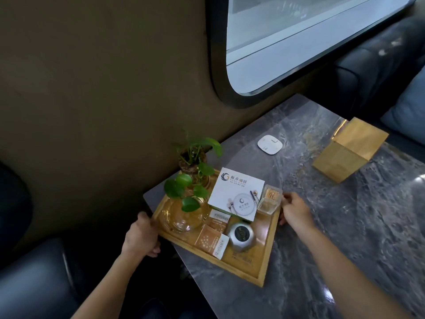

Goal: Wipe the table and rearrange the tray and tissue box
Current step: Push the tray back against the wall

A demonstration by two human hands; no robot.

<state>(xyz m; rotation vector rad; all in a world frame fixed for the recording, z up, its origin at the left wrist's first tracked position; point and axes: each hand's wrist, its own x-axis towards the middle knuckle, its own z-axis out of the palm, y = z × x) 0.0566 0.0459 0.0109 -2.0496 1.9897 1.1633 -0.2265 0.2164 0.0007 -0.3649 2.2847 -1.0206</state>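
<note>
A wooden tray (259, 270) sits at the near left corner of the grey marble table (358, 222), partly over the table's left edge. It carries a plant in a glass vase (184, 210), a white card box (236, 192), a clear toothpick holder (271, 199), a round silver device (240, 236) and small packets (210, 238). My left hand (142, 236) grips the tray's left rim. My right hand (295, 212) grips its right rim. A wooden tissue box (349, 148) stands apart at the far right of the table.
A white rounded pad (269, 145) lies on the table near the wall. A brown wall and a dark-framed window (299, 42) run along the far side. Dark seats stand at the left (34, 284) and the far right (377, 58), the latter with a blue cushion (409, 107).
</note>
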